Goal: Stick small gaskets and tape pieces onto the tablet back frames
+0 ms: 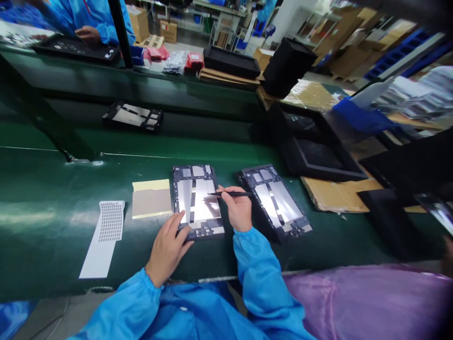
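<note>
A dark tablet frame (197,200) with shiny metal panels lies flat on the green belt in front of me. My left hand (169,248) rests on its near left corner, fingers stretched out and pressing it down. My right hand (239,208) is closed on thin black tweezers (226,194), whose tip points left over the frame's middle panel. A second frame (275,200) of the same kind lies just right of my right hand.
A tan sheet (151,198) and a white perforated strip (105,236) lie left of the frame. Black trays (320,158) and cardboard (336,196) sit at the right. Another frame (133,116) lies further back. A person in blue (90,23) works across the belt.
</note>
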Available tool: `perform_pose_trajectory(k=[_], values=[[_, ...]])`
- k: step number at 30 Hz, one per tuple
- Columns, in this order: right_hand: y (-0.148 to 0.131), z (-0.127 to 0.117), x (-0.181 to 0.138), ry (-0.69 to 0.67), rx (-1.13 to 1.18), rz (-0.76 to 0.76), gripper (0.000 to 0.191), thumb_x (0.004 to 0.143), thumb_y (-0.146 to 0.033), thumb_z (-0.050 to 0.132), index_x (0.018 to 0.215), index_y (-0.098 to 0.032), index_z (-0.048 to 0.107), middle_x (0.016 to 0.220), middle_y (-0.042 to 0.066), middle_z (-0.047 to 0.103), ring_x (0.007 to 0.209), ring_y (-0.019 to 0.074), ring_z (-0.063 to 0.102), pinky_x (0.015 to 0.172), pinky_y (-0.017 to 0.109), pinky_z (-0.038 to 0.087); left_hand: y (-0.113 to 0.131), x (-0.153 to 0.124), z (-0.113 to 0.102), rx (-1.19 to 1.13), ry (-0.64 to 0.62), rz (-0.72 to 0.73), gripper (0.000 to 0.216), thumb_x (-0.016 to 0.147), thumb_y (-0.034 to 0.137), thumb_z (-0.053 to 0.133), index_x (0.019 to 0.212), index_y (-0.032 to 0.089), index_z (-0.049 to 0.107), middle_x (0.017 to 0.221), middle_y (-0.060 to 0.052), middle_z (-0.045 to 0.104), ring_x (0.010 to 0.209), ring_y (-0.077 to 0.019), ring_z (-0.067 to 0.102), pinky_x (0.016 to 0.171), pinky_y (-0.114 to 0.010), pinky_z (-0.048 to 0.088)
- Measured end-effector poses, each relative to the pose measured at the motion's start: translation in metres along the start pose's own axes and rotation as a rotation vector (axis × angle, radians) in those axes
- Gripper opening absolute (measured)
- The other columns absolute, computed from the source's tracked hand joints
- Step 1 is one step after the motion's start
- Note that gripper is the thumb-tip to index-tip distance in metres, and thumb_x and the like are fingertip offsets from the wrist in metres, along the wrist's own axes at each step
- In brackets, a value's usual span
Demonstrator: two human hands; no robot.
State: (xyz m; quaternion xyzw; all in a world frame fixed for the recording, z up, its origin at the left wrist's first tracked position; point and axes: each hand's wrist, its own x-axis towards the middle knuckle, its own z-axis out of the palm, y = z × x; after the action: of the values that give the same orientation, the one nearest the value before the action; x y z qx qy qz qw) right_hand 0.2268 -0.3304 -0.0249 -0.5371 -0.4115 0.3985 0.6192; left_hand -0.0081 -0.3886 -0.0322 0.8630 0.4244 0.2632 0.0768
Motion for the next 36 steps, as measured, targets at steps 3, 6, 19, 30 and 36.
perform_pose_trajectory(k=[3,6,19,30,36], values=[[-0.019,-0.005,-0.010,-0.323,-0.128,-0.029,0.023,0.080,-0.043,0.079,0.085,-0.023,0.068,0.085,0.006,0.073,0.087,0.0233,0.071,0.086,0.041,0.057,-0.003,-0.002,-0.001,0.011,0.048,0.060,0.025,0.093,0.018,0.062,0.118,0.020,0.064,0.135,-0.013,0.064,0.125,-0.0302,0.061,0.102,-0.047,0.056],[-0.025,-0.010,-0.023,-0.599,-0.207,-0.003,0.019,0.084,-0.040,0.076,0.087,-0.022,0.073,0.084,0.006,0.073,0.081,0.0213,0.070,0.077,0.036,0.057,-0.005,-0.005,-0.001,0.018,0.082,0.063,0.027,0.095,0.016,0.060,0.121,0.020,0.064,0.128,-0.011,0.068,0.119,-0.0278,0.065,0.097,-0.044,0.059],[-0.016,0.001,-0.027,-0.733,-0.260,-0.032,0.019,0.091,-0.039,0.069,0.092,-0.020,0.070,0.087,0.006,0.072,0.081,0.0190,0.069,0.076,0.032,0.055,-0.006,-0.014,-0.001,-0.088,0.085,0.102,0.031,0.095,0.009,0.056,0.124,0.015,0.063,0.120,-0.012,0.071,0.114,-0.0241,0.067,0.098,-0.040,0.058],[-0.017,0.002,-0.026,-0.763,-0.303,-0.042,0.018,0.092,-0.038,0.068,0.092,-0.020,0.069,0.086,0.006,0.072,0.079,0.0184,0.069,0.073,0.031,0.055,-0.005,-0.009,-0.001,-0.096,0.094,0.092,0.028,0.095,0.009,0.057,0.121,0.016,0.065,0.118,-0.011,0.072,0.111,-0.0237,0.068,0.096,-0.040,0.060],[-0.026,0.006,-0.026,-0.801,-0.346,-0.143,0.014,0.095,-0.035,0.064,0.094,-0.021,0.068,0.087,0.006,0.071,0.079,0.0183,0.068,0.072,0.030,0.056,-0.005,-0.011,0.000,-0.112,0.072,0.076,0.031,0.097,0.011,0.054,0.124,0.019,0.064,0.120,-0.010,0.071,0.114,-0.0231,0.068,0.098,-0.040,0.059]])
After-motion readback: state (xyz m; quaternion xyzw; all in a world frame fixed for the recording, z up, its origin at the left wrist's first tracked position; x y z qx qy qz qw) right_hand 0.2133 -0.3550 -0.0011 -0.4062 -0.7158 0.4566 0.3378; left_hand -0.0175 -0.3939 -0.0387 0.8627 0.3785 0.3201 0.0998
